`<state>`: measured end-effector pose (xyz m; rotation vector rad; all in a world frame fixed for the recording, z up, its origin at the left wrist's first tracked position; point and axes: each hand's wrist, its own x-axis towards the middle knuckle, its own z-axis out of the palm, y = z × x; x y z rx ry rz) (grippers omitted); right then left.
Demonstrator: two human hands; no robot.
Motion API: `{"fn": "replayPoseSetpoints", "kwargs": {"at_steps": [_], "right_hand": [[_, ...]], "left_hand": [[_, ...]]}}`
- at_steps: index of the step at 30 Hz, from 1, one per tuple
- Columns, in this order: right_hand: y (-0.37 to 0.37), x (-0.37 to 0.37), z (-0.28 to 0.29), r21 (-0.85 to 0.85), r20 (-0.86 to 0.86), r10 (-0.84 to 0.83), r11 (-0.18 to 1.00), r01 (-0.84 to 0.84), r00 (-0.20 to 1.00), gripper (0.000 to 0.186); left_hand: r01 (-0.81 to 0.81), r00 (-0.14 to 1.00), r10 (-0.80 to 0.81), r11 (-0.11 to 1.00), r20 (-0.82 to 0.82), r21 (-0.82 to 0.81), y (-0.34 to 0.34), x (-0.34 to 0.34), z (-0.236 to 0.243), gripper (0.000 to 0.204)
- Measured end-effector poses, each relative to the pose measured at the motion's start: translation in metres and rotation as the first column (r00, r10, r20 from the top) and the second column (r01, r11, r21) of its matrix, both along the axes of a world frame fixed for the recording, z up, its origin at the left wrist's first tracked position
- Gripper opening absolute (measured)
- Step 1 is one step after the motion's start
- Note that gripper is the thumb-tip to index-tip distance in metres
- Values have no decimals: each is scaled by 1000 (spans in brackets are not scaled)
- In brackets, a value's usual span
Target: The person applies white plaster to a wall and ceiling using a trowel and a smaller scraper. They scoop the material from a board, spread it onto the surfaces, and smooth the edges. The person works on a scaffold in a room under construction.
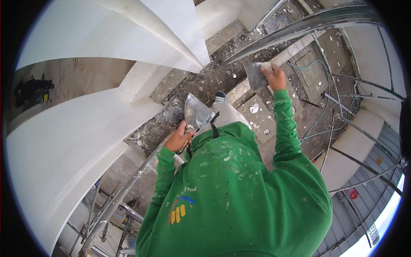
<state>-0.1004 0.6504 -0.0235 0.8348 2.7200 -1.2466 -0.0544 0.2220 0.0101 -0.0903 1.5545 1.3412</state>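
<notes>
My left hand [179, 137] grasps the wide-bladed scraper [199, 111]; my fingers hide most of its handle. My right hand [275, 78] grips the flat metal blade [254, 76] by one edge; any handle cannot be made out. Both are held above the littered floor [219, 79]. My green sweatshirt [239, 184] blocks the lower view. A scaffold tube [126, 188] runs partly behind my left forearm.

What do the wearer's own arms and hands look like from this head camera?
Both the left hand and right hand are bare, with no gloves. The left sleeve and right sleeve are long and green, reaching the wrists, with pale specks on the right one. They belong to a green top, pale-smeared, with a striped multicoloured emblem.
</notes>
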Motion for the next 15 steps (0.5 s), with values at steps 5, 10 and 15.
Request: {"fn": "replayPoseSetpoints", "kwargs": {"at_steps": [5, 10, 15], "right_hand": [[-52, -8, 60, -555, -167, 158, 801, -225, 973, 42], [-130, -9, 89, -482, -332, 379, 719, -500, 864, 53], [-109, 47, 114, -160, 110, 733, 679, -716, 671, 54]], "left_hand": [[272, 956, -285, 948, 63, 167, 15, -14, 26, 34], [419, 898, -437, 826, -42, 376, 40, -42, 90, 33], [297, 955, -245, 826, -169, 479, -19, -23, 106, 26]]}}
